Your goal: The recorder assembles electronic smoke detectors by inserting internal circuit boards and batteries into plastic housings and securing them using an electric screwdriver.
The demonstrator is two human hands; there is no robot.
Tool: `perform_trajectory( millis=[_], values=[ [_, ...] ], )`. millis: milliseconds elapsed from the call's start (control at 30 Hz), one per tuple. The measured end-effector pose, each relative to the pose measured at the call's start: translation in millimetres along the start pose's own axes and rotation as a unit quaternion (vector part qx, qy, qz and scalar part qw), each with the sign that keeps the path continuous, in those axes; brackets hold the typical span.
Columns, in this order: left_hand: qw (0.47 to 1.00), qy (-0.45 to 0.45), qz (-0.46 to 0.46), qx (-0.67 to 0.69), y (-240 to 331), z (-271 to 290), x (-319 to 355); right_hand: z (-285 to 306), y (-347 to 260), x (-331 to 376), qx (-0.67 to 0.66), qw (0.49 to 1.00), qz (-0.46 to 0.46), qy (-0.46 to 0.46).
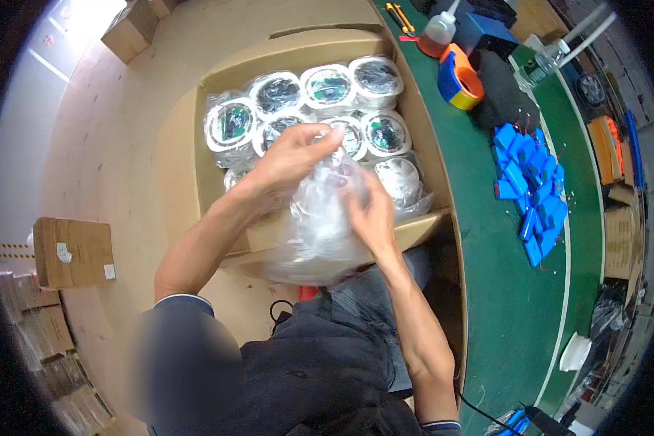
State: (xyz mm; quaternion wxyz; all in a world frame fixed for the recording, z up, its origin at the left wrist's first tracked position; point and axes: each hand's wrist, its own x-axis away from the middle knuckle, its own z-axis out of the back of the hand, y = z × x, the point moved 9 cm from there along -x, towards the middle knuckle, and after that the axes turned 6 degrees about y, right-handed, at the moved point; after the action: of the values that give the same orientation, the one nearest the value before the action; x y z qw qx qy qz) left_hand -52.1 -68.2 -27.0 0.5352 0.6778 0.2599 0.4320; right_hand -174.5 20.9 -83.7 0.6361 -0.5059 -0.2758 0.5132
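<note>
Dark clothing: one dark jacket or apron (305, 370) on the person's body fills the bottom of the view, closest to the lens.
Hands: two bare hands, both on the same clear crinkled plastic bag (316, 225).
Left hand (292, 156): fingers closed in a pinch on the top of the bag, just above the box's front edge.
Right hand (370, 214): fingers curled onto the bag's right side, gripping the film.
Clear bag: one, bulging, held over the near rim of the open brown cardboard box (421, 131), above the person's lap; what is inside it cannot be told.
Round white-rimmed parts wrapped in clear film (328, 86): about nine or ten visible, packed in rows in the box, each with a dark centre; some are hidden behind the hands.
Green-topped table (501, 291): one, to the right of the box.
Small blue rectangular packs with thin wires (534, 192): one heap on the table, too many and too overlapped to count exactly.
Orange and blue tape dispenser (459, 76): one, at the far end of the table.
Squeeze bottle with a pointed nozzle (439, 33): one, just beyond the dispenser.
Closed brown cartons: one on the floor at left (73, 252), one at top left (131, 29).
</note>
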Motion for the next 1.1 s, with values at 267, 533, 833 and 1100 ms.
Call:
perform_trajectory(
  millis=[267, 533, 833, 1100],
  values=[
    [0.991, 0.107, -0.073, 0.041, -13.5, 71.5, -12.5, 6.2, 57.5, -33.1, -0.334, 0.879, -0.322, 0.109],
    [0.95, 0.187, -0.077, -0.239, -100.0, 100.8, 9.8, -26.7, 81.0, -28.9, -0.453, 0.75, -0.481, -0.036],
    [0.964, 0.157, -0.128, -0.172, -62.4, 24.1, 70.3, -18.6, 86.3, -2.6, -0.412, 0.756, -0.504, 0.07],
    [0.957, -0.013, 0.182, 0.225, -173.4, 5.6, 26.4, -29.4, 72.9, 7.3, -0.478, 0.743, -0.469, -0.007]
  ],
)
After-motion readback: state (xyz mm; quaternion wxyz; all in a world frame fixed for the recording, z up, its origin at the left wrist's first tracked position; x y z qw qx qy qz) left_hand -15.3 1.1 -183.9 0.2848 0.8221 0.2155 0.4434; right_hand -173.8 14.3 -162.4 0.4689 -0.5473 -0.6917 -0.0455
